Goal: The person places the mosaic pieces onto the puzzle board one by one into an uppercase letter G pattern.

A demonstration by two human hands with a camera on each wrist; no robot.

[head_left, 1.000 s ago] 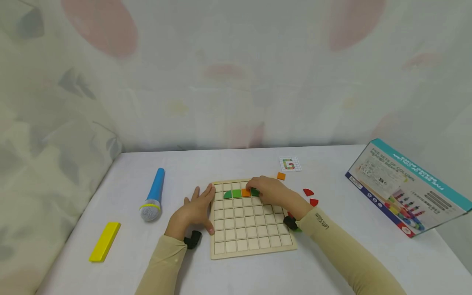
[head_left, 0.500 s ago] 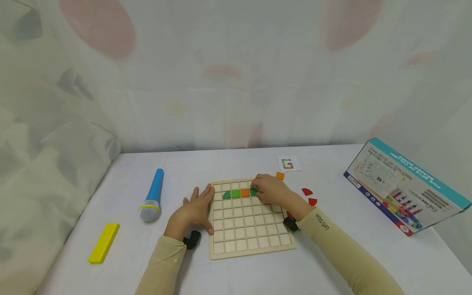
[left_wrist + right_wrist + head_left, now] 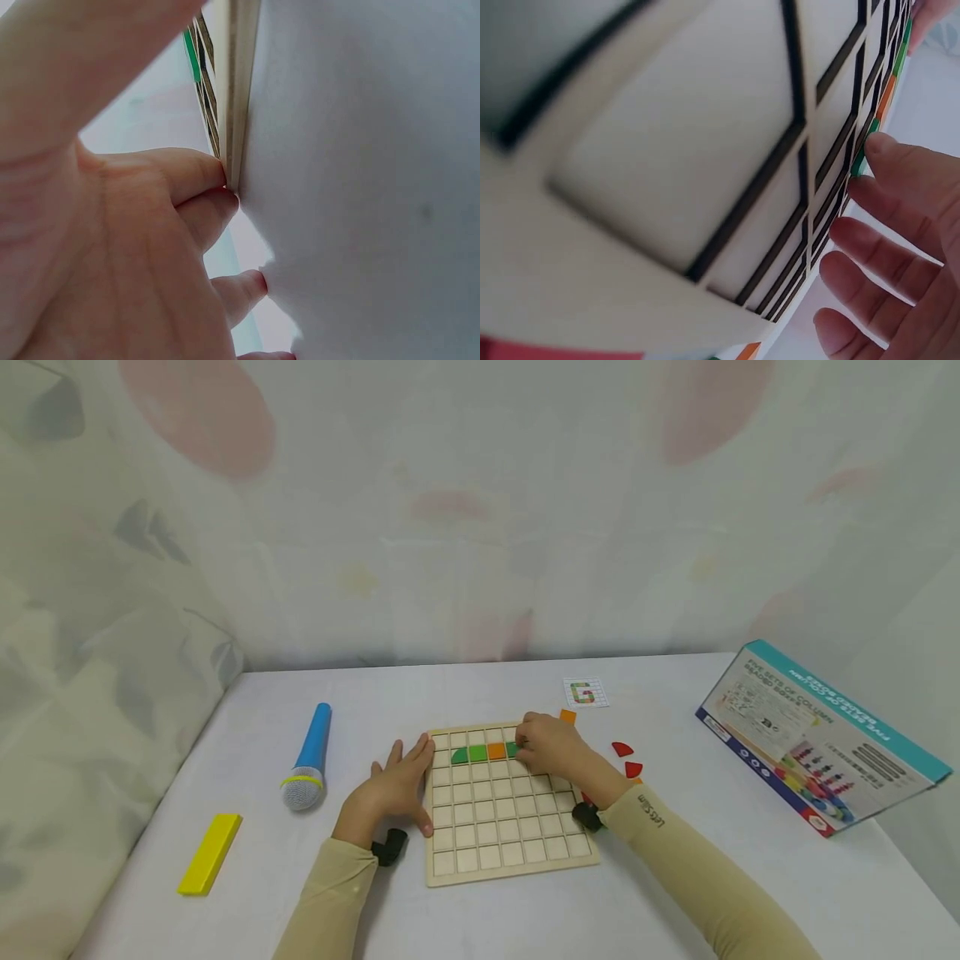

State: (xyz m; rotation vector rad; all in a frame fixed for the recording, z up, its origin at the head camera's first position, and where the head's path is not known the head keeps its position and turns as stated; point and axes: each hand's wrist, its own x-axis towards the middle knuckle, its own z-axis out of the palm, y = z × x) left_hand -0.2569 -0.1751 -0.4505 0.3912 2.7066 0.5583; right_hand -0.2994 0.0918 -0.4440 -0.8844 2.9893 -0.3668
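Observation:
A wooden grid board point(image 3: 487, 835) lies on the white table. Along its second row from the back sit a green quarter-round tile point(image 3: 459, 756), a green square tile point(image 3: 477, 753) and an orange square tile point(image 3: 497, 751). To their right is another green tile point(image 3: 859, 161), partly covered in the head view by my right hand point(image 3: 551, 745). Its thumb and index fingertip pinch that tile at the board's surface; the other fingers bend loosely. My left hand point(image 3: 386, 793) is spread against the board's left edge, fingertips and thumb touching it.
Behind the board lie an orange tile point(image 3: 567, 716) and a pattern card point(image 3: 586, 692). Red quarter-round tiles point(image 3: 622, 749) lie to the right, some partly hidden by the right wrist. A tilted box point(image 3: 817, 743) stands farther right. A toy microphone point(image 3: 311, 760) and yellow block point(image 3: 210, 854) lie left.
My right fingers have shifted slightly right, so the orange square tile shows fully. My left hand stays at the board's edge. The whole head view has drifted slightly.

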